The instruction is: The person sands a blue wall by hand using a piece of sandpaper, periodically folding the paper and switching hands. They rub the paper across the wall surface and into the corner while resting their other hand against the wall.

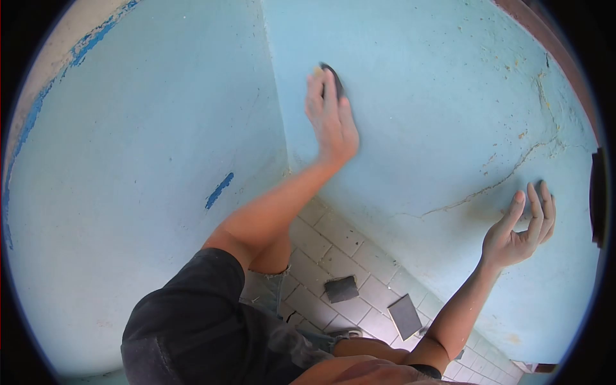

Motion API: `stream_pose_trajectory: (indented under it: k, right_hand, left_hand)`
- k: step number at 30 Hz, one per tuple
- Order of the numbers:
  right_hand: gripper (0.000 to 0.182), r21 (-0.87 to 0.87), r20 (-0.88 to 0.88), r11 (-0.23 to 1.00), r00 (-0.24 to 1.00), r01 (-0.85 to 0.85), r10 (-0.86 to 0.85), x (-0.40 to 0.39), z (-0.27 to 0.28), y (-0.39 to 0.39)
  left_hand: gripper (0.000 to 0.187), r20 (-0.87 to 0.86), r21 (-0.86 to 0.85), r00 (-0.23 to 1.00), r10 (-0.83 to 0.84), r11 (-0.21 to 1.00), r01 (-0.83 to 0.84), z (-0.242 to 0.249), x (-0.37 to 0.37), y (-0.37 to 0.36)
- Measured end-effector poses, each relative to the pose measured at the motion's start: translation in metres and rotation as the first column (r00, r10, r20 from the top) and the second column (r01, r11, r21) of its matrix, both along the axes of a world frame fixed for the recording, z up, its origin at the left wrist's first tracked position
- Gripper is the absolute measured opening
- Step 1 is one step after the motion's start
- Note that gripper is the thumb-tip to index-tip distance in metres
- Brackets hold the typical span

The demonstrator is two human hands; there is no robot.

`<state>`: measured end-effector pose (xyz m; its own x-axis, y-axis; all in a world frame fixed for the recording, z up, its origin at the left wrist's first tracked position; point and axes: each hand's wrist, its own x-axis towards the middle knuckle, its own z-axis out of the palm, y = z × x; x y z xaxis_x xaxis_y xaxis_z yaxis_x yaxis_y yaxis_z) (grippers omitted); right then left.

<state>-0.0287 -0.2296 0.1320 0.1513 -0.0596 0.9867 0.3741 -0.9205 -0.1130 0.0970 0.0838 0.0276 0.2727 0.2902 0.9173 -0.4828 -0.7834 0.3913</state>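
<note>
My left hand presses flat against the light blue wall, just right of the inner corner. Under its fingers is a dark piece of sandpaper, whose curved edge shows beside the fingertips; the rest is hidden by the hand. The fingers are slightly smeared by motion. Over at the right, my right hand is at the same wall with its fingers apart and nothing in them, below a long crack. Pale dust coats its fingers.
On the tiled floor below lie a dark sheet and a dark rectangular piece with a pale edge. The left wall bears a dark blue patch. A dark fitting stands at the right edge.
</note>
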Motion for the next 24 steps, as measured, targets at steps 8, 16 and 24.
stream_pose_trajectory:
  k: [8, 16, 24]
  right_hand:
    - [0.018, -0.138, 0.238, 0.962, 0.951, 0.237, -0.2, 0.029, -0.023, -0.023]
    - [0.026, -0.147, 0.309, 0.944, 0.921, 0.294, -0.238, 0.038, -0.027, -0.015]
    - [0.025, -0.188, 0.275, 0.947, 0.94, 0.259, -0.203, 0.038, -0.031, -0.011]
  left_hand:
    - [0.054, -0.016, -0.457, 0.999, 0.031, 0.889, -0.035, -0.034, 0.027, -0.003]
    - [0.053, 0.126, -0.173, 0.98, -0.155, 0.969, 0.176, 0.076, 0.032, 0.029]
    - [0.052, -0.065, -0.611, 0.998, -0.001, 0.79, -0.039, -0.041, 0.023, -0.01]
